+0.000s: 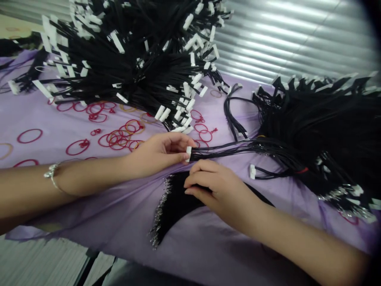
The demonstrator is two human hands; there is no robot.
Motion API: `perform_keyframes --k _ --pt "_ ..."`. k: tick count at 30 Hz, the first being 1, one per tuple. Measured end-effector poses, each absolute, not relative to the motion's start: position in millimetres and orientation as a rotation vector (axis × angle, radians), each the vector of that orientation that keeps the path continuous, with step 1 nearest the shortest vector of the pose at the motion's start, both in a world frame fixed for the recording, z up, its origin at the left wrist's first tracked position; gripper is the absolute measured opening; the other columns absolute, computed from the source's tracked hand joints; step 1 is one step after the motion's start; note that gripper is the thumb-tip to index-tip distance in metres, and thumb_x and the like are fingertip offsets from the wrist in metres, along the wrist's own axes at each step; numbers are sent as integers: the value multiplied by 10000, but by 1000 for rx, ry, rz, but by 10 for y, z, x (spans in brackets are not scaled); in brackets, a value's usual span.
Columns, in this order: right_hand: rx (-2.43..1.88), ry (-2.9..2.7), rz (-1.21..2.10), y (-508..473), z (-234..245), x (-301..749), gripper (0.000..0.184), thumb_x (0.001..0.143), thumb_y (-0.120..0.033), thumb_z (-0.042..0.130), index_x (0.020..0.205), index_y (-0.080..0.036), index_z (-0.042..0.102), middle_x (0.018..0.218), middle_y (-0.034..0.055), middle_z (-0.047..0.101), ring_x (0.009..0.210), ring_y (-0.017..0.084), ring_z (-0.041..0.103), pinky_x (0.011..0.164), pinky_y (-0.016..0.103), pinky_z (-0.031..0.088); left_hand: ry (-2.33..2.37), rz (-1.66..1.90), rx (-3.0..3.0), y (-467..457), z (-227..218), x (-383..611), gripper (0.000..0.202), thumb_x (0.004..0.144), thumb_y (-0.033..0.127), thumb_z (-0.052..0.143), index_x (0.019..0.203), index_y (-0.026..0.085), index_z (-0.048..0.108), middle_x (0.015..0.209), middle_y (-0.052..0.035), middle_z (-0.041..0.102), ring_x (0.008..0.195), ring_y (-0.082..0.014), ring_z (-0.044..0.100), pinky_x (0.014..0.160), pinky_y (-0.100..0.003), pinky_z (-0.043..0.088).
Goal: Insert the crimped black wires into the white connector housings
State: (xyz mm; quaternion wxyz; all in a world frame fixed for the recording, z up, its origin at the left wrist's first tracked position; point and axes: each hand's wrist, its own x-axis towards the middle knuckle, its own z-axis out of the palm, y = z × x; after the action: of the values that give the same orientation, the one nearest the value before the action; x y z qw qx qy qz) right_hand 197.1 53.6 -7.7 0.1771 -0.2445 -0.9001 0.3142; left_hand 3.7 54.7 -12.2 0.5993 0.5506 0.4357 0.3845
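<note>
My left hand [163,151] pinches a white connector [188,153] between thumb and fingers. Black wires [220,150] run from that connector to the right, into a banded bundle. Just below the wires is my right hand [212,184], its thumb and fingertips pressed close together; whatever may lie between them is too small to make out. Under my right hand a fan of black wires [175,202] with bare metal terminals along its left edge lies on the purple cloth [125,222]. Another white connector [252,171] on short black wires rests to the right.
A large heap of black wire harnesses [133,67] with white connectors stands at the back. A second pile [327,127] lies on the right. Red and orange rubber bands [119,137] are scattered on the cloth. Behind is a ribbed metallic surface [291,35].
</note>
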Motion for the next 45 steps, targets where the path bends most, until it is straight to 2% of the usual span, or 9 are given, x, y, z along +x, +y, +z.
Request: perform_keyframes --k 8,11,15,21,24,30,35,39,45 --pt "-778 -2314 1037 521 -12 1980 190 846 -128 590 991 -160 709 891 -6 715 794 49 625 763 144 466 1002 910 1293 549 -127 32 182 807 88 603 988 114 608 840 8 640 777 -63 597 732 -162 465" --pt "-682 -2371 1017 502 -8 1959 144 828 -110 593 897 -140 715 844 10 693 781 58 606 753 151 466 1028 902 1266 546 -124 34 193 802 104 615 995 104 607 826 8 638 771 -66 595 738 -169 465" --pt "-578 -2429 986 458 33 1945 53 808 -105 610 821 -121 659 929 46 656 856 80 584 818 174 460 1074 910 1322 533 -125 35 198 803 122 630 1000 113 617 827 13 644 770 -68 598 742 -173 458" --pt "-670 -2318 1019 477 183 1981 87 838 -116 570 813 -119 654 709 -9 604 668 51 517 635 152 423 1047 935 1190 522 -110 42 170 791 79 646 953 133 646 783 25 674 723 -54 623 688 -139 469" --pt "-812 -2216 1087 537 220 2008 107 822 -101 567 793 -139 663 700 -28 609 636 39 512 599 140 412 984 922 1004 513 -99 41 196 770 84 681 955 143 656 797 13 707 720 -68 655 679 -143 499" --pt "-958 -2025 1340 612 276 2092 103 835 -237 608 781 -191 684 716 -19 632 611 64 538 526 164 423 964 904 845 515 -106 30 236 727 122 747 949 144 668 847 -20 727 752 -114 684 720 -193 549" --pt "-1062 -1977 1258 667 266 2125 92 799 -197 617 720 -177 659 635 -22 577 557 59 470 486 165 380 958 947 1075 493 -132 10 271 787 146 711 1050 185 659 910 -11 708 818 -94 671 780 -175 536" --pt "-1135 -1957 1294 724 197 2142 152 809 -255 608 703 -159 659 589 -27 539 528 55 424 465 170 345 864 912 1312 456 -121 0 376 786 105 692 1143 208 633 993 -35 688 916 -121 670 847 -214 541" --pt "-1070 -1981 1335 693 185 2138 167 811 -287 617 742 -155 692 642 -8 598 565 68 481 509 182 385 1151 1046 1753 450 -13 -6 186 719 173 761 902 173 727 1043 -64 647 906 -139 644 803 -205 546"
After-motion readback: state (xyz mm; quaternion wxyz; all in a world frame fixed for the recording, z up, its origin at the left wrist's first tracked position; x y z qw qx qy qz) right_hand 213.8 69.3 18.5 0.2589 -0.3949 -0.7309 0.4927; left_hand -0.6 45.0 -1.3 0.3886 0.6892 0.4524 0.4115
